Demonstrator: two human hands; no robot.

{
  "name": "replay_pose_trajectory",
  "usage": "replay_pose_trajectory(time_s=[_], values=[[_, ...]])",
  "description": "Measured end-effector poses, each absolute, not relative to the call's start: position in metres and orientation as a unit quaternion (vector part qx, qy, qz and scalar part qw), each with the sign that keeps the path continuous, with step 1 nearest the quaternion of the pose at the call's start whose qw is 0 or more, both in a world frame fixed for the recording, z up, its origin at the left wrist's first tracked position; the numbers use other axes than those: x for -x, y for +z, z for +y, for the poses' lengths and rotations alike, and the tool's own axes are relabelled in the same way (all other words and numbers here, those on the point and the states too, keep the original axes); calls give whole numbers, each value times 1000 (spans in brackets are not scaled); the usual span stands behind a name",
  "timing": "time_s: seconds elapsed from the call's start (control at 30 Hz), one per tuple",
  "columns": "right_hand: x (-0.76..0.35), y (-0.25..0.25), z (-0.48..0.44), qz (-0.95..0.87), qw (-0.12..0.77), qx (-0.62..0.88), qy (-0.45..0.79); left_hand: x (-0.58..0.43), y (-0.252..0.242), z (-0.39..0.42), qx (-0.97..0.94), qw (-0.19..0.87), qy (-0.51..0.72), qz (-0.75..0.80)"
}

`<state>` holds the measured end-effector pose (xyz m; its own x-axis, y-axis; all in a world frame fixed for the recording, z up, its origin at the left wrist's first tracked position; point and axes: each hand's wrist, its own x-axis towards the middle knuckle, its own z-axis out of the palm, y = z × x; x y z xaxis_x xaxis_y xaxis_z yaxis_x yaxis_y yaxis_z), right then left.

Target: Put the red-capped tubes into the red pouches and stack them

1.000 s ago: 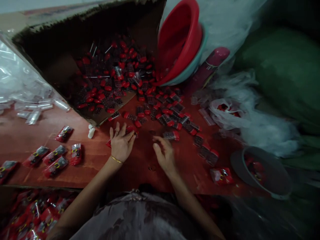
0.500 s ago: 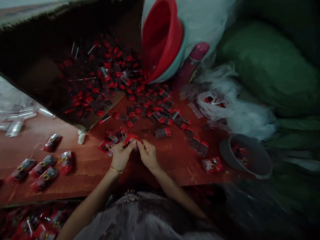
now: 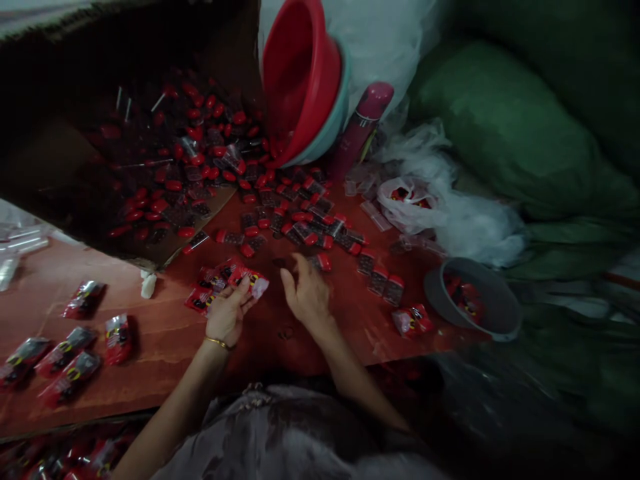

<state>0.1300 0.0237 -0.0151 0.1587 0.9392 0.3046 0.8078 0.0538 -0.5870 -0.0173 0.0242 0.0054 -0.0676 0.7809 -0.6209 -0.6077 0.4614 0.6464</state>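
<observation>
Between the fingers and thumb of my left hand [image 3: 229, 317] is a red printed plastic packet [image 3: 258, 285] with a clear part. Under and beside it lie several flat red packets [image 3: 200, 298] on the table. My right hand [image 3: 309, 293] is over the table to the right, its thumb and fingers apart, and I see nothing in it. Just beyond its fingers lies a small clear container with a red cap [image 3: 323, 261], partly hidden by the hand. Several similar red-capped containers [image 3: 305, 232] with dark contents are spread farther back.
A cardboard box [image 3: 75, 220] on its side spills red-capped containers. Behind stand a red basin [image 3: 327, 73] and a pink flask [image 3: 367, 117]. At right are a plastic bag [image 3: 440, 220] and a grey bowl [image 3: 435, 290] with red packets. Filled packets [image 3: 70, 377] lie at left.
My hands were together on the red packet. Now my right hand has let go and moved right, toward the red-capped container, while my left hand keeps the packet. The view has shifted slightly right.
</observation>
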Motion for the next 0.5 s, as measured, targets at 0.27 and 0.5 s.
replay_pose_trajectory(time_s=[0.27, 0.5], values=[[-183, -44, 2, -754, 268, 600, -13, 12, 10, 26, -88, 708, 468, 521], [-192, -50, -6, -635, 312, 704, -66, 13, 6, 23, -97, 722, 451, 517]])
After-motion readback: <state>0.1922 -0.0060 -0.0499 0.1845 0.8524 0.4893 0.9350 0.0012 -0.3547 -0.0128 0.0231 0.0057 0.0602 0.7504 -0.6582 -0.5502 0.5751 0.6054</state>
